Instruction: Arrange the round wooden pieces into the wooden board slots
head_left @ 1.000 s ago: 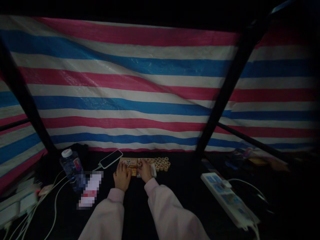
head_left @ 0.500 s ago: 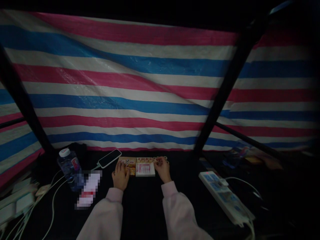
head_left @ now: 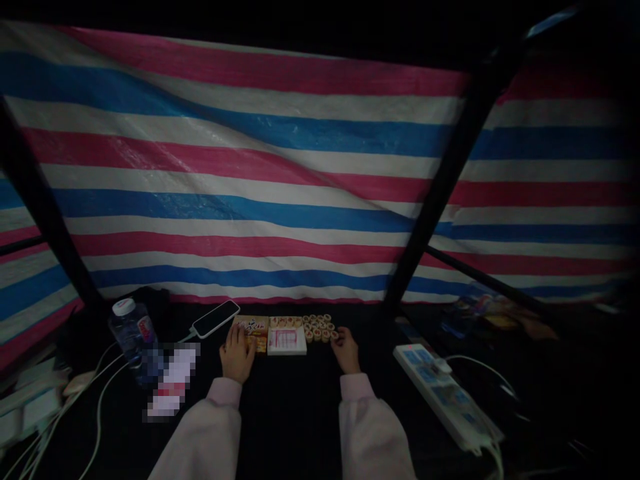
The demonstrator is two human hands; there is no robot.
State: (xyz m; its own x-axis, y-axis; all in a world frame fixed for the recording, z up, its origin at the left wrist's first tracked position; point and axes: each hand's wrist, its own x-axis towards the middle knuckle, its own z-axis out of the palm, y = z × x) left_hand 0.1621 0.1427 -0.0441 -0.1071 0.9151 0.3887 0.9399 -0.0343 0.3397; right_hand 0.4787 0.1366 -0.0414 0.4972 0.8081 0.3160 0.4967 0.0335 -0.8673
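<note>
On the dark table lies a brown and yellow box (head_left: pixel 260 325) with printed writing. My left hand (head_left: pixel 237 355) rests over its left part, fingers spread. Beside the box sits a white tray (head_left: pixel 287 341) with pink markings, and a row of round wooden pieces (head_left: pixel 285 321) along its far side. Several more round pieces (head_left: pixel 315 327) with characters stand grouped to the right of the tray. My right hand (head_left: pixel 346 349) is at this group's right edge, its fingertips closed on the nearest right piece (head_left: pixel 335 335).
A white phone (head_left: pixel 216 319) on a cable lies at the left, near a clear bottle (head_left: pixel 135 337) with a white cap. White cables and adapters fill the far left. On the right is a power strip (head_left: pixel 445 393). Striped sheeting (head_left: pixel 280 207) hangs behind.
My right hand has moved right, from the row above the tray to the right edge of the grouped pieces, which now show. My left hand stays on the box. The view has shifted slightly.
</note>
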